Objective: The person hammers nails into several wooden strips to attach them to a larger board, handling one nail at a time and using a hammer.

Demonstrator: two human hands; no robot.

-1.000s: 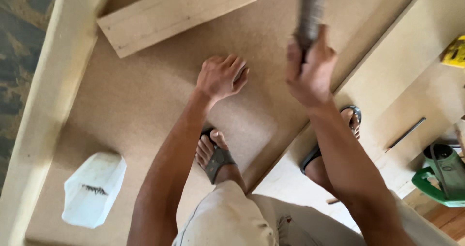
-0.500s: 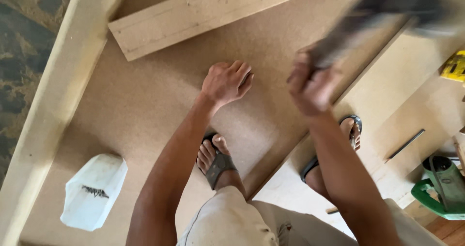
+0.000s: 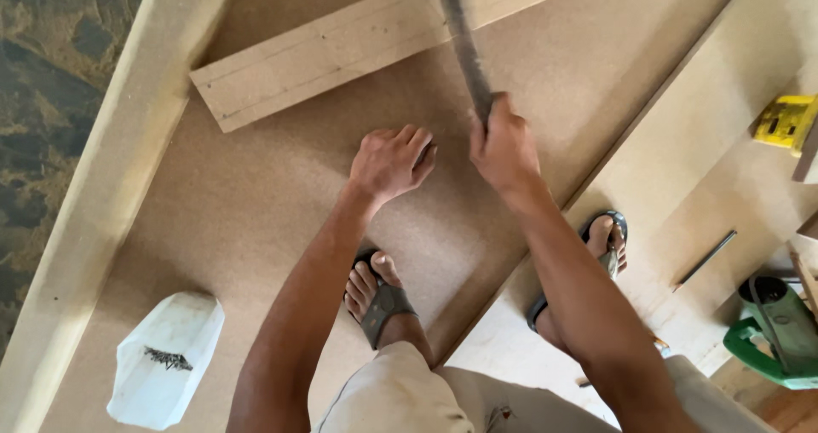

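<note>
Our right hand [image 3: 503, 147] is clenched low on the hammer [image 3: 464, 45] handle, a stiff, head-heavy tool, while our left hand [image 3: 390, 160] pinches something unseen against the board [image 3: 256, 186].

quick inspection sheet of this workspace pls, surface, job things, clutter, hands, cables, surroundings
surface: brown fibreboard panel lying flat, with a pale raised edge strip along its left side; the person stands on it in sandals
job's things: hammer raised, blurred, its head cut off at the top edge; short pale board lying on the panel
clutter: white plastic bag on the panel; yellow tool, thin metal rod and green jug at right
grippers: left hand pressed to the panel, fingers curled; right hand gripping the hammer handle
cables: nothing seen
surroundings: dark mottled floor at left; more pale boards at right
</note>
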